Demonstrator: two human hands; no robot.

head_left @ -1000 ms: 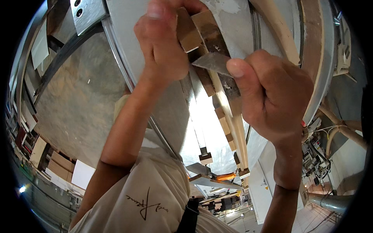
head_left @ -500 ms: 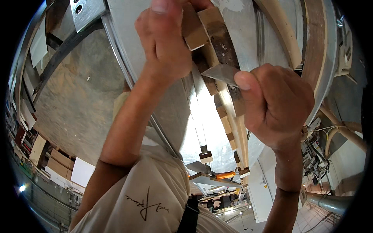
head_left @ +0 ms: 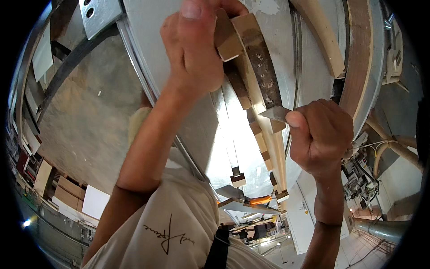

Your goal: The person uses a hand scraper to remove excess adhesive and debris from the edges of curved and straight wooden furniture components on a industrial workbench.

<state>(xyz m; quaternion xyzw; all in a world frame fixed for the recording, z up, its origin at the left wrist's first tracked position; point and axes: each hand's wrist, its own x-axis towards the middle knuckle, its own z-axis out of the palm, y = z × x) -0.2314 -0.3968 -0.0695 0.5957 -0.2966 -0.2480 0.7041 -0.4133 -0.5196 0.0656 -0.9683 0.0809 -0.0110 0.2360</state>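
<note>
My left hand (head_left: 192,54) is closed around the upper end of a long wooden piece (head_left: 245,74) with blocks along it. Down the piece's right side runs a dark, rough patch (head_left: 265,67) with small pits or holes. In my right hand (head_left: 320,134), thumb and curled fingers pinch a thin grey metal blade (head_left: 274,113) with a slanted tip. The blade lies across the wood at the lower end of the dark patch; whether its edge touches cannot be made out. Whatever handle the blade has is hidden in my fist.
Under the work is a grey metal table (head_left: 143,22) with a bright metal rail (head_left: 141,69) along its left edge. To the right lie a curved wooden piece (head_left: 320,38) and a brown wooden board (head_left: 358,54). An orange-handled tool (head_left: 260,200) lies near my body.
My right hand and the blade have moved down along the wood, uncovering more of the dark patch. The left hand keeps its hold and has shifted slightly right.
</note>
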